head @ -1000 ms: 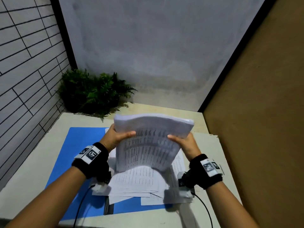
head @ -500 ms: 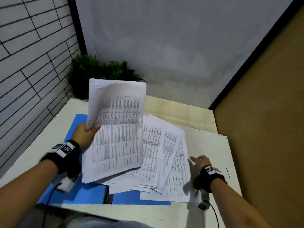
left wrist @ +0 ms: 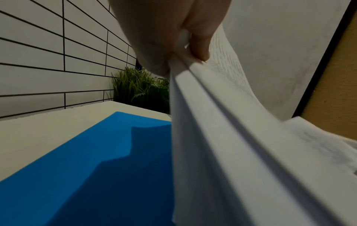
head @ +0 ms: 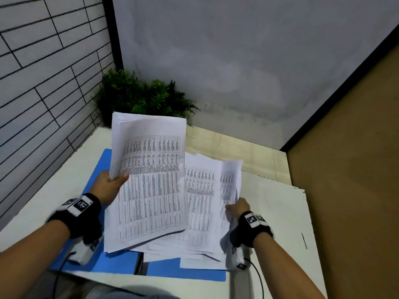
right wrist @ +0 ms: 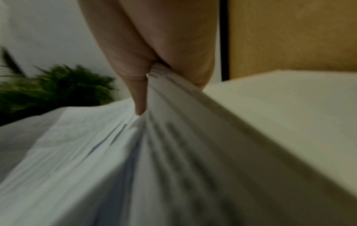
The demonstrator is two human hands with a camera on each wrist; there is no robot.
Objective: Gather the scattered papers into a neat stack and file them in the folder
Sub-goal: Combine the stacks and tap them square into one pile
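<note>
So I've got a bundle of printed sheets point(head: 149, 180) pinched in my left hand point(head: 108, 186) — thumb on the front face, fingers curled behind the left edge, and the whole bundle is tipped up off the desk with its bottom edge down near the rest of the pile. In the left wrist view you can see the edge of that bundle squeezed between my thumb and fingers.

My right hand point(head: 237, 207) is gripping the right edge of the loose papers point(head: 203, 212) that are fanned out messily on the desk. The right wrist view is blurry, but it shows the sheets bunched between thumb and fingers and lifted a bit on that side.

All of this sits on top of the blue folder point(head: 97, 184), which lies flat and open on the white table point(head: 280, 212) — its spine pokes out under the near edge of the pile. A green plant point(head: 140, 98) is in the far corner by the tiled wall point(head: 43, 83).
</note>
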